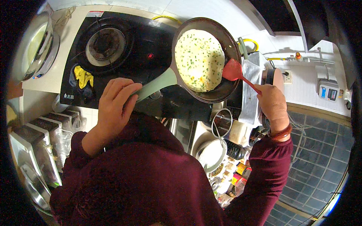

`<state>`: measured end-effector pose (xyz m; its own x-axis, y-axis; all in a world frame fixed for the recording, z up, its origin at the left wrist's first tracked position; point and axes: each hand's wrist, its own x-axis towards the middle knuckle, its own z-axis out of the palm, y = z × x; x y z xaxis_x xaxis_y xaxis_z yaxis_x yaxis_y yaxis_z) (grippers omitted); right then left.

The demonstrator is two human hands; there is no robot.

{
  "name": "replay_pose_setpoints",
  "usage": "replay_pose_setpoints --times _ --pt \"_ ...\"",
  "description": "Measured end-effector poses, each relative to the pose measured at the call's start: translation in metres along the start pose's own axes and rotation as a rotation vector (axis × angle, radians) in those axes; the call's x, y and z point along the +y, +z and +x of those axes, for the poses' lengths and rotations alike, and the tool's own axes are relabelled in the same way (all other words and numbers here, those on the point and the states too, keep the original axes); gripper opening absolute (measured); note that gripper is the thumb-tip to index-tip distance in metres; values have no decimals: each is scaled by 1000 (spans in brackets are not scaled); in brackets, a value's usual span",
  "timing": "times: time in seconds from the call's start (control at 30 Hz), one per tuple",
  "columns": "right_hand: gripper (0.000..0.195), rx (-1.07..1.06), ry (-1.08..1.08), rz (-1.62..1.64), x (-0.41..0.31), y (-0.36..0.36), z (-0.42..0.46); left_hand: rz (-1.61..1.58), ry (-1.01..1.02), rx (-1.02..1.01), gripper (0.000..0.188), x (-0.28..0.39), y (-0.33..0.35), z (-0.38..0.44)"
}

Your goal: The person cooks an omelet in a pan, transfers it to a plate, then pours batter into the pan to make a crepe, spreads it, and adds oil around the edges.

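Note:
A round pale pancake flecked with green bits lies in a dark frying pan, left of the pan's middle, with a few browned spots near its lower edge. My left hand is closed around the end of the pan's light green handle. In my right hand is the handle of a red spatula. Its blade rests inside the pan against the pancake's right edge; whether it reaches beneath the pancake I cannot tell. The pan sits over the right side of a black glass gas hob, hiding what is below it.
A bare burner stands at the hob's left, with a yellow and dark cloth in front. Right of the pan is a cloth-covered object. A white bowl, a glass container and several jars crowd the counter nearer me.

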<state>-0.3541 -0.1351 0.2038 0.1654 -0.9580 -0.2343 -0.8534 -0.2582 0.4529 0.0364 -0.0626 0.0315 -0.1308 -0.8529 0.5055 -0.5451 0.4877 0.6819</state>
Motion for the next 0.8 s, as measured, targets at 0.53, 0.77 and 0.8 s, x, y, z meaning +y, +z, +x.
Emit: replay_pose_setpoints --times 0.53,0.77,0.8 --pt "29 -659 -151 272 24 -55 58 22 -16 17 28 -3 3 -3" --pt "32 -888 3 372 28 -58 67 5 3 12 26 -5 3 -2" --pt "32 -922 52 417 28 -58 67 4 7 15 26 -5 4 -2"
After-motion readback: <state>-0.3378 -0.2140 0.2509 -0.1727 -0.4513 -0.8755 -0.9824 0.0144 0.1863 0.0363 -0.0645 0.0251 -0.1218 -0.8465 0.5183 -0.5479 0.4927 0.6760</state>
